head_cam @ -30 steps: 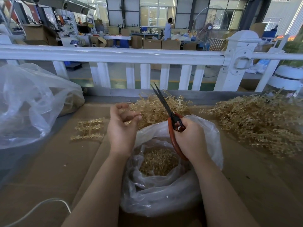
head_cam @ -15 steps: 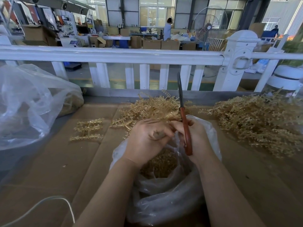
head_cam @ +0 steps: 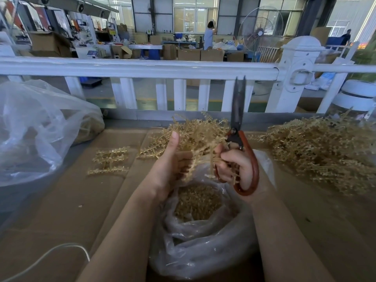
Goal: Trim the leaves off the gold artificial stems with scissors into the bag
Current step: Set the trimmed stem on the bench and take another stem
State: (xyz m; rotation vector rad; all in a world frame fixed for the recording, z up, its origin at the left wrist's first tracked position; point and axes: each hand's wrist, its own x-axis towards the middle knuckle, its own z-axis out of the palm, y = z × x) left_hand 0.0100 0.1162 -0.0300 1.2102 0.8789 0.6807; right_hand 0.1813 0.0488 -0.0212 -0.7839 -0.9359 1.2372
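Currently, left to right:
far-left bag [head_cam: 36, 127]: big clear plastic one, slumped on the worktop [head_cam: 61, 200], gold bits showing through at its right end.
cable [head_cam: 50, 255]: pale cord curving over the worktop's near-left corner.
loose stems [head_cam: 109, 159]: a few short gold pieces lying flat on the cardboard, apart from everything else.
left hand [head_cam: 171, 169]: my grip is curled round the lower end of a gold stem bunch [head_cam: 195, 139], thumb sticking up; bunch sits over the bag mouth.
middle pile [head_cam: 162, 139]: more gold stems spread on the worktop behind my hands.
bag [head_cam: 203, 249]: clear plastic, open, between my forearms; cut gold leaves [head_cam: 197, 202] piled inside.
right hand [head_cam: 234, 167]: grip wrapped through the red handle loop of the scissors [head_cam: 238, 110]; fingertips also touch the stem bunch.
scissors: dark blades point up and away, nearly together, tips in front of the white railing [head_cam: 142, 68]; blades clear of the bunch's top.
right pile [head_cam: 321, 151]: large heap of untrimmed gold stems on the worktop, well apart from the bag.
far right: white round container [head_cam: 358, 96] behind that heap, partly cut off.
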